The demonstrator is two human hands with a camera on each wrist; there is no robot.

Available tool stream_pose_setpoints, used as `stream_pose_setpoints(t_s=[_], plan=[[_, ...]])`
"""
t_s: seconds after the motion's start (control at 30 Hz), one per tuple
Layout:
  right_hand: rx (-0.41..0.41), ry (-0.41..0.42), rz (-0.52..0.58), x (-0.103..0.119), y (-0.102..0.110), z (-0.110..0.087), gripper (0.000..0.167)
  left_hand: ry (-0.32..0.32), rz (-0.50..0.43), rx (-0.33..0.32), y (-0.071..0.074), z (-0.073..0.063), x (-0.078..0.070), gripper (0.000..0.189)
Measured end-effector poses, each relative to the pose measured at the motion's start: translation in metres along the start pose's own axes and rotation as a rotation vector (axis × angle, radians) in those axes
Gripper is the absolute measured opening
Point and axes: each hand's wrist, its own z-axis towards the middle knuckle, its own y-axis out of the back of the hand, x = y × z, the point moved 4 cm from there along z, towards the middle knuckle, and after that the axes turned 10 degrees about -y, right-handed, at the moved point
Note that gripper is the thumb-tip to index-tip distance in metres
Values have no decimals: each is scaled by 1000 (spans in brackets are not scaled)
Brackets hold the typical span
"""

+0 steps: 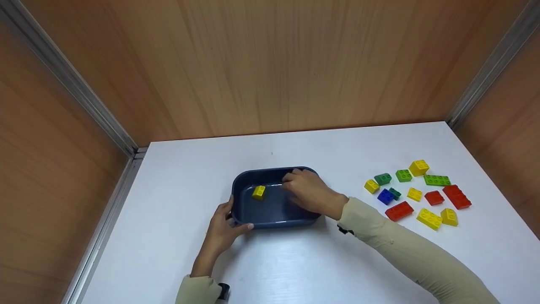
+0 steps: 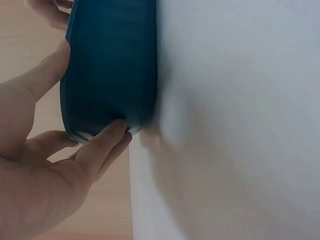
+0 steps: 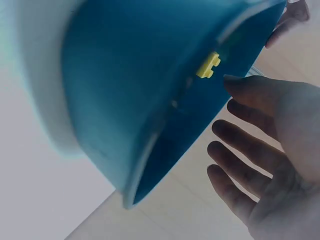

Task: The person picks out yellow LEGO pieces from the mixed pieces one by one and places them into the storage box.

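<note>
A dark blue rectangular tray (image 1: 265,211) stands on the white table. My left hand (image 1: 221,230) holds its near left corner, thumb along the front wall and fingers at the left end; the left wrist view shows this hand (image 2: 50,175) touching the tray wall (image 2: 110,60). One yellow toy brick (image 1: 259,192) lies inside, left of the middle. Over the tray's right part is my right hand (image 1: 310,192). In the right wrist view, that hand's (image 3: 280,145) fingers are loosely bent and apart, with nothing visible between them, near the yellow brick (image 3: 208,65).
Several toy bricks lie loose on the table's right side, among them a red brick (image 1: 399,210), a blue brick (image 1: 385,196), a green brick (image 1: 437,180) and a yellow brick (image 1: 429,218). A wooden panel (image 1: 270,63) rises behind the table, with others at both sides.
</note>
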Motion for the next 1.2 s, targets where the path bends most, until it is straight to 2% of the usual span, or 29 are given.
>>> stream_pose_setpoints(t_s=[0.2, 0.47, 0.77, 0.97, 1.2], plan=[[-10, -3, -33, -8, 0, -12, 33, -4, -9, -1, 0, 0, 1, 103], [6, -54, -21, -19, 5, -24, 34, 6, -8, 0, 0, -2, 2, 102], [-43, -126, 24, -43, 17, -37, 36, 9, 0, 9, 0, 0, 2, 102], [-38, -172, 32, -59, 18, -47, 39, 2, 2, 8, 0, 0, 2, 102], [-30, -226, 29, -80, 17, -60, 44, 27, -13, 4, 0, 1, 3, 102]])
